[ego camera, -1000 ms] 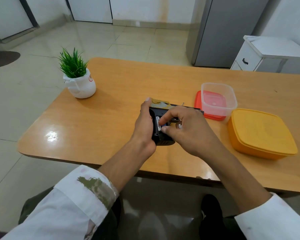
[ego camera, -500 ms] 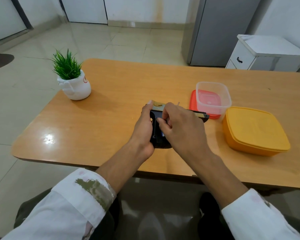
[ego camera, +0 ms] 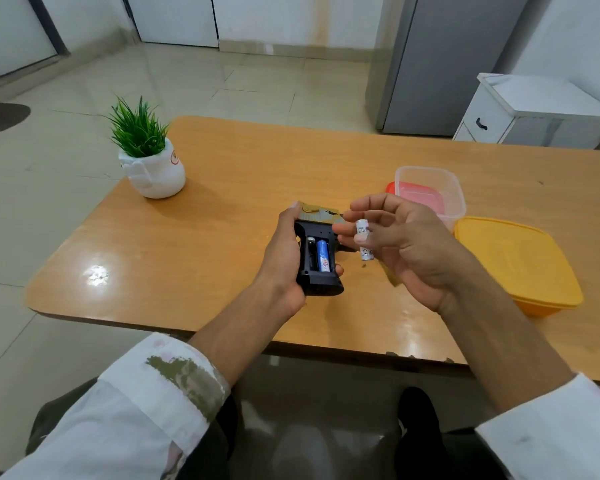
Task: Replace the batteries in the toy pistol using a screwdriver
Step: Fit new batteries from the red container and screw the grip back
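With left hand (ego camera: pixel 280 258) clasping stiff pistol (ego camera: pixel 321 289) by handle. With right hand (ego camera: pixel 409 247) pinching light, probably slippery battery (ego camera: pixel 362 226) midway, at three o'clock.

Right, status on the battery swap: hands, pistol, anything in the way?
Left hand grips toy pistol; blue battery seated, next slot empty. Right hand pinches white battery beside it. Nothing blocking.

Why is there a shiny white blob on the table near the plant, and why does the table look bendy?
Head view: the blob is glare, probably a ceiling light mirrored in the glossy wooden table. There are more bright patches by the front edge below the right hand. Head view: the wide-angle lens bows the table's edges. The potted plant casts a soft shadow to its right.
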